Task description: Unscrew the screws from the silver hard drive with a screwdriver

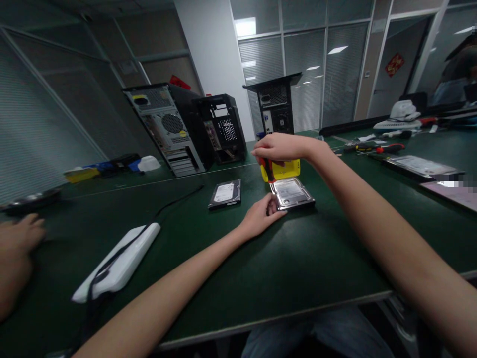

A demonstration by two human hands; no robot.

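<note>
A silver hard drive (pixel 292 193) lies flat on the green table in front of me. My left hand (pixel 261 215) grips its left edge, thumb along the near side and fingers curled at the corner. Above the far left corner of that drive, my right hand (pixel 278 148) is closed around the handle of a red and black screwdriver (pixel 269 170). The screwdriver stands nearly upright, its tip at the drive's corner. Just behind the drive is a yellow container (pixel 288 170). A second hard drive (pixel 225 194) rests to the left, apart from both hands.
Computer cases (pixel 171 129) stand at the back. On the left lie a white power strip (pixel 122 258) with a black cord and another person's hand (pixel 18 248). At right are hand tools (pixel 389 148) and another drive (pixel 421 165). The table edge (pixel 276 315) runs near me.
</note>
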